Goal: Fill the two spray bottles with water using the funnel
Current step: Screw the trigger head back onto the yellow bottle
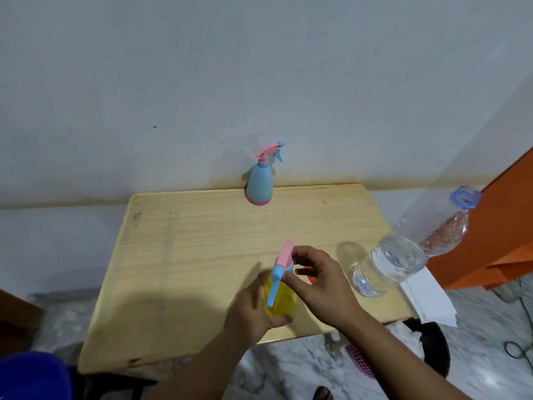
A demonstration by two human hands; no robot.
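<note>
My left hand [253, 307] is gripping the yellow translucent plastic spray bottle [279, 295] near the wooden counter's [184, 255] front edge — my right hand [317, 281] is pinching its pink-and-blue trigger head [284, 261]. The blue bottle [260, 180] is standing at the back; the clear water bottle [403, 252] is standing rightmost.

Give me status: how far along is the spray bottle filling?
Done: can't confirm; the blue spray bottle stands capped at the table's far edge, fill level not visible. In hand: left hand grips the yellow spray bottle, right hand pinches its spray head. Left: unclear; the open water bottle still holds water. Something red, mostly hidden behind the right hand, may be the funnel.
</note>
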